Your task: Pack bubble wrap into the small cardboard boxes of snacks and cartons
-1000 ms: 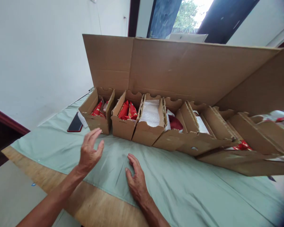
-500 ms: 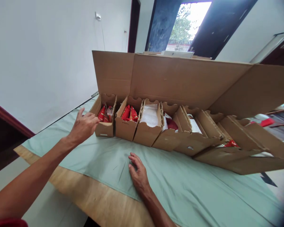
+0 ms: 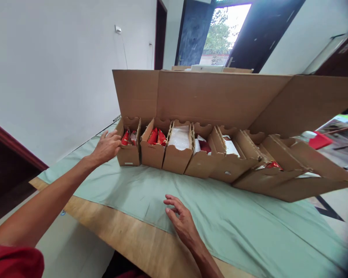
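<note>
1. Head view, thing in hand: the leftmost carton (image 3: 129, 151) is a small open-topped box of brown corrugated cardboard with scalloped cut-outs along its rear wall. It stands upright on the green cloth (image 3: 127, 189), at the left end of a row of like cartons.
2. Head view, left hand: the left hand (image 3: 106, 147) is stretched forward and laid against the left wall of the leftmost carton, fingers curled. Whether the wall is gripped or only touched cannot be told.
3. Head view, right hand: the right hand (image 3: 181, 218) is rested on the green cloth near the table edge, well apart from the cartons. Its fingers are loosely bent and nothing is held.
4. Head view, writing: a small pale label (image 3: 128, 163) is fixed low on the front of the leftmost carton. Its print is too small to be read.
5. Head view, counts: five cartons are seen standing apart at the left. Further ones at the right lean and overlap, so the total cannot be told.
6. Head view, contents: red packets (image 3: 125, 138) are held in the leftmost carton and two red packets in the second carton (image 3: 151, 151). White padding (image 3: 179, 138) fills the third.
7. Head view, surroundings: a large cardboard panel (image 3: 208, 96) stands upright behind the row. The cloth covers a wooden table (image 3: 124, 237).
</note>
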